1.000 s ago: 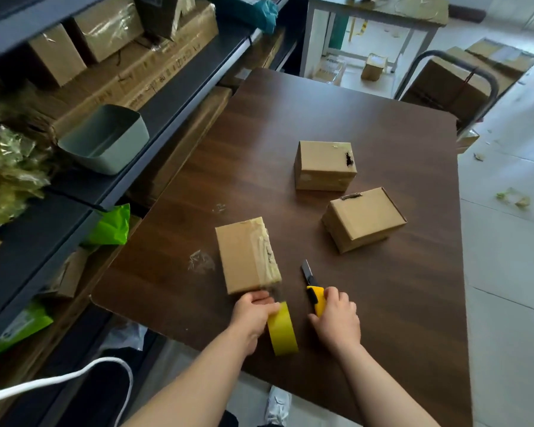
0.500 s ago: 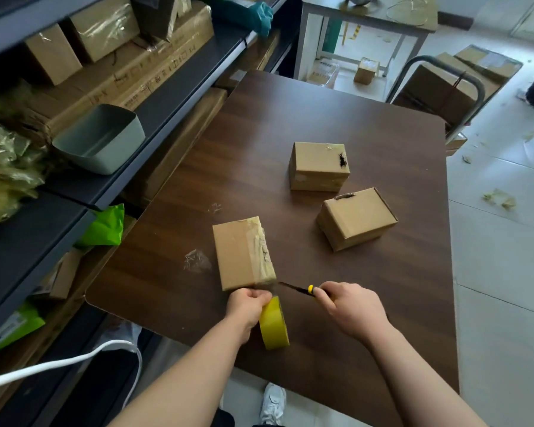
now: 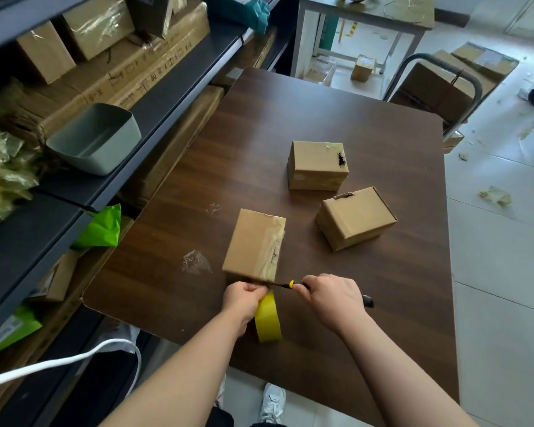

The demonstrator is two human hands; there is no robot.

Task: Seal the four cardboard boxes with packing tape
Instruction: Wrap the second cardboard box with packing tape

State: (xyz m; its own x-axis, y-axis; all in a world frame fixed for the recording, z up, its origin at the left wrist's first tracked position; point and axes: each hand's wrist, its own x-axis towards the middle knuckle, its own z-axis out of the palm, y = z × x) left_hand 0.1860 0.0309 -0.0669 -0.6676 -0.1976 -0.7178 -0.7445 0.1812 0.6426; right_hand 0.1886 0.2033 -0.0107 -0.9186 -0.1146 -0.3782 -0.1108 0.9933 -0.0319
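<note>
Knife (image 3: 290,284) between tape roll (image 3: 268,318) and box (image 3: 253,241)

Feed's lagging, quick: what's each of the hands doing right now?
Left hand: closed, holding the tape roll.
Right hand: closed, holding the knife.

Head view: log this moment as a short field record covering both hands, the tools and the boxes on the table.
left hand: grips the yellow tape roll, which stands on edge on the table by the near box
right hand: grips a knife, blade pointing left toward the near box's near end
boxes on table: three visible: near box with tape along its right side, far box, right box set at an angle
shelf: grey tub at left
</note>
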